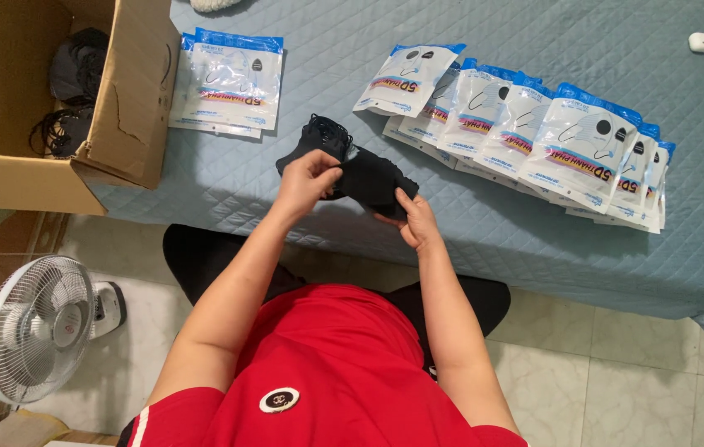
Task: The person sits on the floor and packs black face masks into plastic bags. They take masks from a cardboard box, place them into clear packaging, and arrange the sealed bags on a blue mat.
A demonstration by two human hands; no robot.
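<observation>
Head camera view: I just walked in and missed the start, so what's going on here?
A person in a red shirt holds a stack of black face masks in both hands, left hand and right hand, over a blue quilted bed. Sealed mask packets lie fanned to the right; an open cardboard box sits at left.

single head cam, looking steeply down over the wearer's chest, close range, quilted bed (534, 248) ahead (floor below)

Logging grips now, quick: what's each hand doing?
Left hand: closed on the black masks.
Right hand: closed on the same black masks.
</observation>
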